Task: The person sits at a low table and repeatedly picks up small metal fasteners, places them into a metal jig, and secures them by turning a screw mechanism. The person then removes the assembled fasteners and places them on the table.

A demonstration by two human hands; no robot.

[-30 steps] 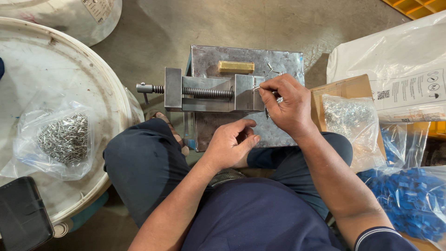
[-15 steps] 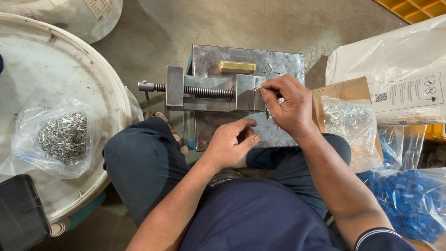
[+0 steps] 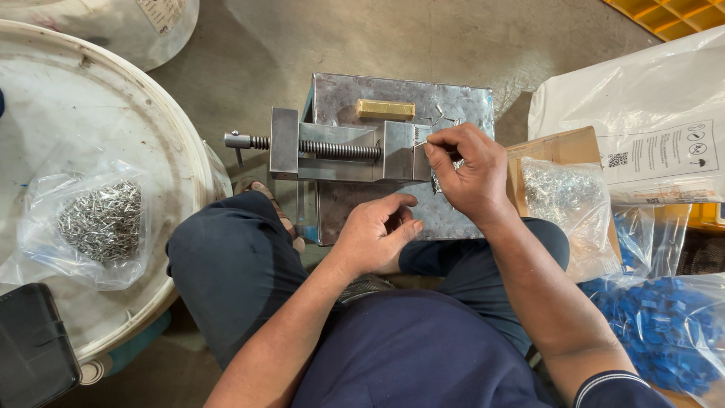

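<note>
r hand [image 3: 464,177] pinches thin metal pin [image 3: 418,136] at steel vise [image 3: 340,149]; l hand [image 3: 374,234] curled, grip unclear.

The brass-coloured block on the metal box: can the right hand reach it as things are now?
Probably yes. The right hand is at the vise, close to the brass-coloured block on the metal box. Nothing covers the block, and the left hand rests lower, out of the way.
</note>
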